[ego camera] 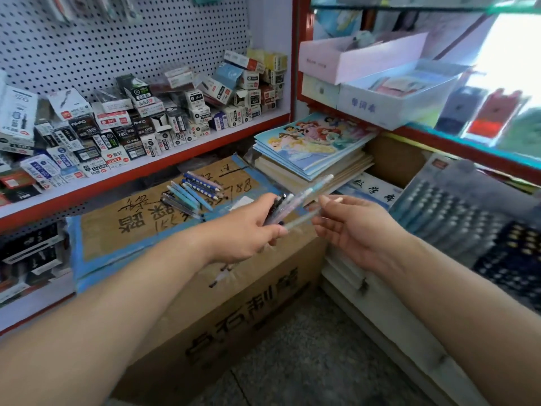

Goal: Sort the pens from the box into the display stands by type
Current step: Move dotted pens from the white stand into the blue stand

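A: Above the cardboard box [240, 312], what is the left hand [248, 227] gripping?

B: It is clasping a fanned bundle of pens [295, 200], with dark, clear and pale blue barrels, their ends pointing up and to the right.

A: And what is lying around it?

B: A row of pens [190, 194] is lying on the box's top, blue dotted ones beside plain pale-blue and grey ones. Behind, a shelf [181, 153] is carrying heaps of small cartons [146, 112]. A stack of notebooks [316, 148] is sitting right of the row.

A: What is the right hand [354, 230] doing?

B: It is hovering just beside the bundle, fingers loosely curled, tips reaching one pale pen's end. Blur is hiding whether they are pinching it.
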Tool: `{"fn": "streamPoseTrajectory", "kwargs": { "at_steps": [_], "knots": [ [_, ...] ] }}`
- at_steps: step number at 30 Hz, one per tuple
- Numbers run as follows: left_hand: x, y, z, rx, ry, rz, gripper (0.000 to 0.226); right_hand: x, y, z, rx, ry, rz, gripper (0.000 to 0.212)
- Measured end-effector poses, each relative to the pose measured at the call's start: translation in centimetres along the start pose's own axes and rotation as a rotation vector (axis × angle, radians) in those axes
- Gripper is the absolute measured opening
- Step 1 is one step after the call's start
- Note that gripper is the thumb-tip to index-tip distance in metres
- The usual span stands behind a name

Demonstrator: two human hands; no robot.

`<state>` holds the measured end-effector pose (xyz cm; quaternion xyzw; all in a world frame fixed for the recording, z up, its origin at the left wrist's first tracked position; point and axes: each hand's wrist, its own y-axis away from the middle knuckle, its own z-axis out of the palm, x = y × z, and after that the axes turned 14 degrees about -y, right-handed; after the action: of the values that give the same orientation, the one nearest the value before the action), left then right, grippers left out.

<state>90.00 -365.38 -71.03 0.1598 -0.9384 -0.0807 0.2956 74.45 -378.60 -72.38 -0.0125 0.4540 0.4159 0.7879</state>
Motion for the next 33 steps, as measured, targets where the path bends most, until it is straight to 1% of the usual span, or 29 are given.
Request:
{"fn": "streamPoseTrajectory", "kwargs": {
  "at_steps": [3,5,8,13,14,15,17,19,21,23,25,28,31,33],
  "knots": [
    [2.4,-0.3,0.5,-0.036,0.071,0.027,0.027,-1.3,2.0,-1.7,0.045,-0.023,-0.04,0.008],
    [4.0,-0.5,0.7,-0.051,0.082,0.044,0.028,-2.1,3.2,-2.8,0.067,-0.028,-0.067,0.01],
    [6.2,-1.0,1.0,-0.07,0.155,0.08,0.031,-3.4,4.6,-4.2,0.106,-0.038,-0.13,0.017],
    [8.1,-2.4,2.0,-0.071,0.214,0.123,0.046,-4.9,6.1,-5.9,0.169,-0.032,-0.21,0.015],
    [8.5,-2.8,2.3,-0.075,0.227,0.135,0.046,-5.2,6.3,-6.4,0.185,-0.028,-0.223,0.014],
    [8.9,-3.2,2.5,-0.078,0.246,0.151,0.041,-5.5,6.5,-6.9,0.203,-0.026,-0.236,0.015],
    [9.7,-3.9,3.2,-0.083,0.294,0.177,0.021,-6.2,7.1,-8.1,0.256,-0.033,-0.266,0.014],
    [10.2,-4.6,3.8,-0.083,0.31,0.2,0.015,-7.2,7.7,-9.6,0.329,-0.02,-0.332,0.012],
    [10.5,-5.6,4.5,-0.092,0.285,0.214,0.013,-8.4,8.3,-11.5,0.415,0.1,-0.439,0.012],
    [10.9,-6.6,5.2,-0.109,0.276,0.209,0.018,-9.6,8.8,-13.2,0.489,0.285,-0.531,0.013],
    [11.4,-7.7,6.1,-0.107,0.309,0.21,0.018,-11.0,8.9,-14.2,0.524,0.425,-0.57,0.013],
    [12.6,-8.9,7.5,-0.115,0.329,0.224,0.02,-12.4,8.3,-15.2,0.502,0.663,-0.584,0.008],
    [13.1,-9.9,8.4,-0.153,0.328,0.245,0.018,-12.0,7.7,-16.6,0.46,0.944,-0.58,0.004],
    [13.2,-10.7,8.8,-0.165,0.306,0.248,0.013,-11.4,7.2,-17.4,0.438,1.036,-0.555,0.004]
  ]
}}
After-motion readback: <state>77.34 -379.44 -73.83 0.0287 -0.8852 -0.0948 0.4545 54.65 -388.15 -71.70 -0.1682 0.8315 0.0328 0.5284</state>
